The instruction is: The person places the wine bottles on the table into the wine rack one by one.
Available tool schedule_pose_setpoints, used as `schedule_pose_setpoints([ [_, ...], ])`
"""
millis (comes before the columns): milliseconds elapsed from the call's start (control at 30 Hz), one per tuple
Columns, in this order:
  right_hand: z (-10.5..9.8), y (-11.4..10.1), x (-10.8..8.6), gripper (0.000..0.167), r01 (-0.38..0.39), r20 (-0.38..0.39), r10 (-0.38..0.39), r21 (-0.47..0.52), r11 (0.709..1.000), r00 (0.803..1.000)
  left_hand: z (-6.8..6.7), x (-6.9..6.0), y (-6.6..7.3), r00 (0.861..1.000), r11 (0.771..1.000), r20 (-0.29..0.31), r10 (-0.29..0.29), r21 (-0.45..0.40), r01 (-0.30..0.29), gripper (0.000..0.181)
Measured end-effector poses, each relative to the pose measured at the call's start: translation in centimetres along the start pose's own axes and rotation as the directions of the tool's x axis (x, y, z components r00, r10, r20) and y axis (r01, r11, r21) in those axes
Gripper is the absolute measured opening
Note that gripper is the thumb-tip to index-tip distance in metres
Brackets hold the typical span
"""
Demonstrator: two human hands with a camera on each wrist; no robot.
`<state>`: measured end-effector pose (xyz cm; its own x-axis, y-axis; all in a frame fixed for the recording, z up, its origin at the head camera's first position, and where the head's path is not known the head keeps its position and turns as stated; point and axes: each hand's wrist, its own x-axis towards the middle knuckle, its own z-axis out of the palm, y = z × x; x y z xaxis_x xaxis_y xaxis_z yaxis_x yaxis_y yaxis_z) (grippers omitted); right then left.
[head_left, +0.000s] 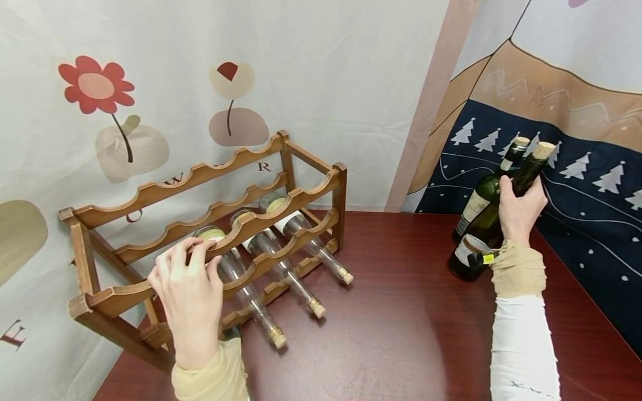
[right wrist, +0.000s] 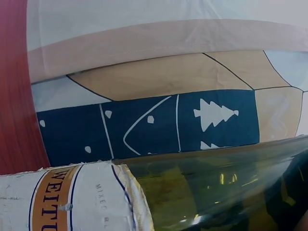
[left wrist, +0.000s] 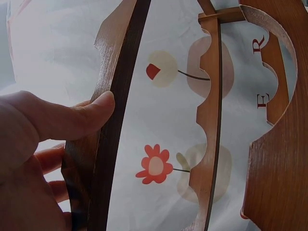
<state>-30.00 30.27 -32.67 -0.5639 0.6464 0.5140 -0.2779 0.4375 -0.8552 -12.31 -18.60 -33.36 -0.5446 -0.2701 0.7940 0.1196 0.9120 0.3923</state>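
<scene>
My left hand [head_left: 185,295] grips the upper front rail of a wooden wine rack [head_left: 117,301]. In the left wrist view the thumb [left wrist: 103,103] presses one side of that rail, and the other fingers curl behind it. Three clear corked bottles lie in the rack's lower row: a left one [head_left: 253,303], a middle one [head_left: 286,267] and a right one [head_left: 316,245], necks pointing out over the table. At the right, my right hand [head_left: 521,209] holds a dark green wine bottle [head_left: 484,228] around its upper part. Its torn white label [right wrist: 103,197] shows in the right wrist view.
Just behind the held bottle stands another green corked bottle [head_left: 478,197], partly hidden by it. The dark red table [head_left: 381,312] meets a printed curtain [head_left: 351,83] behind the rack. A navy printed cloth [head_left: 592,223] hangs close along the right side.
</scene>
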Motion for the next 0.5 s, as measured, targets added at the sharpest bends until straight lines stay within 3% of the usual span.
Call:
schedule_pose_setpoints([
  [500, -0.43, -0.39, -0.76, 0.016, -0.015, -0.059, 0.017, 0.031, 0.999, 0.998, -0.02, 0.05, 0.05, 1.0, 1.0, 0.003, -0.001, 0.008, 0.001, 0.024],
])
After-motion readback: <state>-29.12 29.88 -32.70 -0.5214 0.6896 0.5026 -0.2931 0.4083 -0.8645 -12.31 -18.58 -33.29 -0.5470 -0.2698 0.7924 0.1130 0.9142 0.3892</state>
